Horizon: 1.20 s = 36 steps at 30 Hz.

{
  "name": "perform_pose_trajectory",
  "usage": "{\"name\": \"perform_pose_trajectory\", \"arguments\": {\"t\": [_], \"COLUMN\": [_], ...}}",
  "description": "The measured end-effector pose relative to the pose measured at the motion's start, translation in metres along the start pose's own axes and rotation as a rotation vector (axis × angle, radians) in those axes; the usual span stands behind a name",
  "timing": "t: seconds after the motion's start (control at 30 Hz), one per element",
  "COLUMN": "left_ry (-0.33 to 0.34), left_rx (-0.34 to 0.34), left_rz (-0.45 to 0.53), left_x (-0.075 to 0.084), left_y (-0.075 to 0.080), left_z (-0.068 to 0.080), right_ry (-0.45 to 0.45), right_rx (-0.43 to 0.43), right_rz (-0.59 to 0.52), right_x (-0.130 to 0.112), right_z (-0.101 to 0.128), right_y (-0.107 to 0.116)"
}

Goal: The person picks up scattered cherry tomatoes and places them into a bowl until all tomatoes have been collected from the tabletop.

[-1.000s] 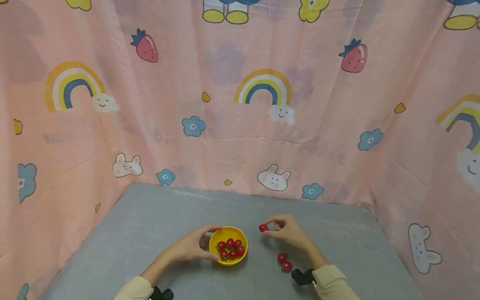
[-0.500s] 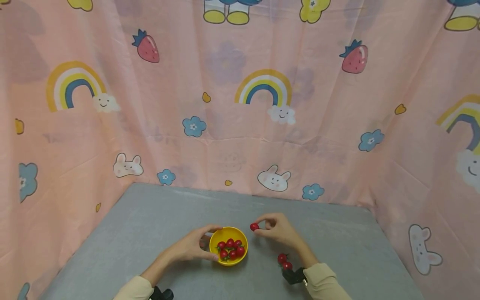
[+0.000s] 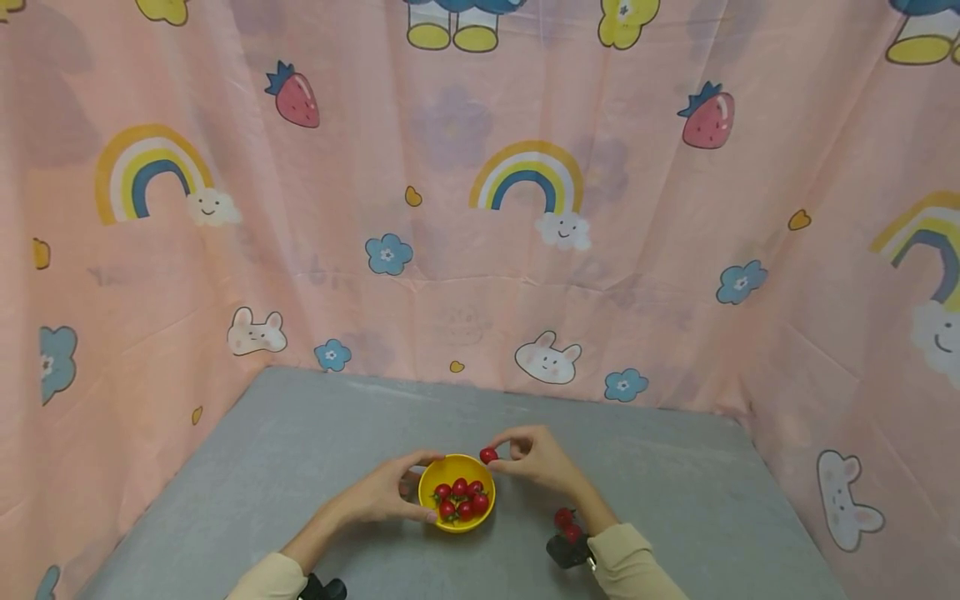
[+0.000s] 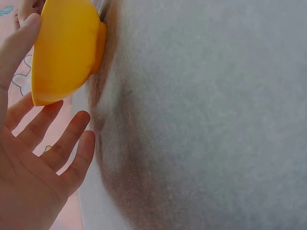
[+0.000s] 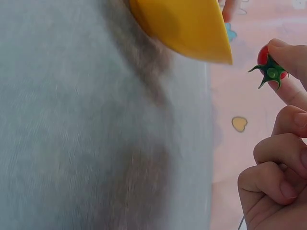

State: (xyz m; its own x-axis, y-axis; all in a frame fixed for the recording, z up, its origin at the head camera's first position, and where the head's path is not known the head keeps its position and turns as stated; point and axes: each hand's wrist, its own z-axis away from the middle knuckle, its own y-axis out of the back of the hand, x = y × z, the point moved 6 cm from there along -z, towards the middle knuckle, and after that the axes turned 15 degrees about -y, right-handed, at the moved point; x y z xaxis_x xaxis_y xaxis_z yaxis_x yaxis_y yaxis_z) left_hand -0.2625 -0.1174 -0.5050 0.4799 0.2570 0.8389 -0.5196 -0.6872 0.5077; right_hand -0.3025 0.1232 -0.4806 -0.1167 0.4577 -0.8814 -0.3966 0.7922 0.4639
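Note:
My left hand (image 3: 382,492) holds the yellow bowl (image 3: 457,465) from its left side, thumb at the near rim and fingers round the far side. Several red cherry tomatoes (image 3: 461,487) with green stems lie inside it. Between thumb and forefinger, my right hand (image 3: 542,461) pinches a single cherry tomato (image 3: 488,455) just beyond the bowl's upper right rim. In the right wrist view, this tomato (image 5: 262,55) shows its green star-shaped calyx, and the other fingers are curled. The left wrist view has the bowl's smooth outer wall (image 4: 64,52), with the lower fingers spread below it.
Two more cherry tomatoes (image 3: 564,518) lie on the grey table (image 3: 337,425), partly covered by the black wrist camera (image 3: 567,551) on the right arm. A pink printed curtain (image 3: 450,317) stands round the back and sides of the table.
My right hand has carried the pinched cherry tomato leftward to the bowl's rim. Its wrist camera now partly covers the two tomatoes on the table. The left hand and bowl stay put.

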Motion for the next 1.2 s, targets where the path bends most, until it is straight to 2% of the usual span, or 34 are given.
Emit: {"name": "perform_pose_trajectory", "arguments": {"t": [0.3,0.47,0.7,1.2], "left_ry": [0.000,-0.006,-0.009,-0.007], "left_rx": [-0.004,-0.006,-0.003,-0.006], "left_rz": [-0.007,0.001,0.002,-0.002], "left_x": [-0.001,-0.001,-0.001,-0.001], "left_y": [0.000,-0.001,-0.001,0.000], "left_z": [0.001,0.001,0.001,0.001], "right_ry": [0.036,0.023,0.051,0.030], "right_rx": [-0.055,-0.064,-0.079,-0.051], "right_rz": [-0.039,-0.046,-0.075,-0.075], "right_x": [-0.010,-0.010,-0.007,0.006], "right_z": [-0.004,-0.006,-0.011,0.000], "right_y": [-0.018,-0.024,-0.030,-0.010]}}
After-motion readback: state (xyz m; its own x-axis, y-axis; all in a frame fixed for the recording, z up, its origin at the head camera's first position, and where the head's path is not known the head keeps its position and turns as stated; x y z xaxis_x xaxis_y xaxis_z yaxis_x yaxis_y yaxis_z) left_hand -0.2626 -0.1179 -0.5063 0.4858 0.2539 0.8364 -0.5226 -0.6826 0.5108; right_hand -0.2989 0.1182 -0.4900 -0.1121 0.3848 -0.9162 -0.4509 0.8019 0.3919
